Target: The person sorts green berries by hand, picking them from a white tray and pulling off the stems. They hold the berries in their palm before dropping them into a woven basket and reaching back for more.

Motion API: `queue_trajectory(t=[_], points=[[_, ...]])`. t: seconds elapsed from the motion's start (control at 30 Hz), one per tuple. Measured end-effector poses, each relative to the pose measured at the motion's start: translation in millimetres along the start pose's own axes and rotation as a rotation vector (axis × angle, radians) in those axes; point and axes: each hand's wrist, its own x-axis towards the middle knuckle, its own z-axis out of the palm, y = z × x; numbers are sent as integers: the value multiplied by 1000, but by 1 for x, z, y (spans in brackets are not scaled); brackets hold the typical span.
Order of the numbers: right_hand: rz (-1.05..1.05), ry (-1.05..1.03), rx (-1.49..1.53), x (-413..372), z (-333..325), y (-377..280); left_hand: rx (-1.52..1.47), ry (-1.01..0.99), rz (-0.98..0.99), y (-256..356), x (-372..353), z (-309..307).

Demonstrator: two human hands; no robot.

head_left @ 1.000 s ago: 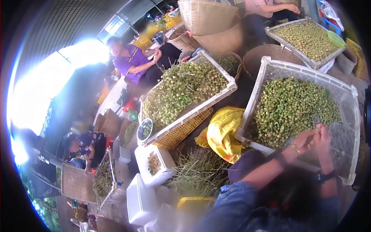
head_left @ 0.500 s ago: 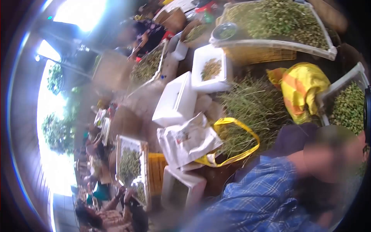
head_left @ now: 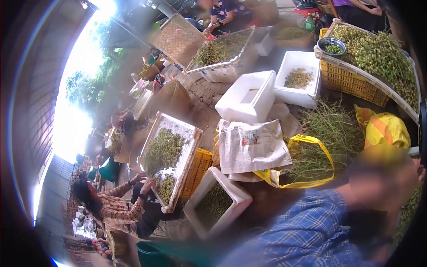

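Observation:
Neither my left hand nor my right hand shows in the head view, which is tilted. Close by at the lower right, a person in a blue plaid shirt (head_left: 298, 227) fills the corner. Beside that person lie a heap of green stalks (head_left: 329, 129) and a bag with a yellow strap (head_left: 327, 155), under a pale printed sack (head_left: 251, 147). Two white foam boxes stand above them: one foam box (head_left: 247, 98) shows no contents from here, while the other foam box (head_left: 311, 91) holds some small yellowish fruits (head_left: 298, 78).
A crate-borne tray (head_left: 378, 82) heaped with green fruits carries a small bowl (head_left: 331, 46). At left, a co-worker in an orange plaid shirt (head_left: 120, 209) has both hands at a white tray (head_left: 187, 133) of fruits. A grey-white box (head_left: 238, 202) and a yellow bag (head_left: 387, 131) lie nearby.
The view has swung, so the foam boxes, sack and stalks sit further right in the picture. More of the co-worker at the left tray now shows, and the scene is sharper.

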Motion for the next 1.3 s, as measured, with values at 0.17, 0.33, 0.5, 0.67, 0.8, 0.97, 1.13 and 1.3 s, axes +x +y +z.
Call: queue_trajectory(t=[0.17,0.33,0.5,0.67,0.8,0.97,1.13,1.3], points=[[12,-32,94,3,8,6,12,40,32,-7,-5,-3],[25,-51,157,4,8,9,27,73,15,-18,-1,-3],[37,-61,192,3,11,12,81,119,-19,-27,0,-2],[58,-74,223,4,16,16,64,135,-70,-26,1,-7],[77,-93,255,6,23,22,144,141,16,-20,-12,-7],[85,-103,284,5,25,25,122,158,40,-23,-17,-6],[82,-95,315,1,24,29,116,172,44,-33,-13,-13],[79,-93,331,-2,23,33,126,194,85,-41,-12,-22]])
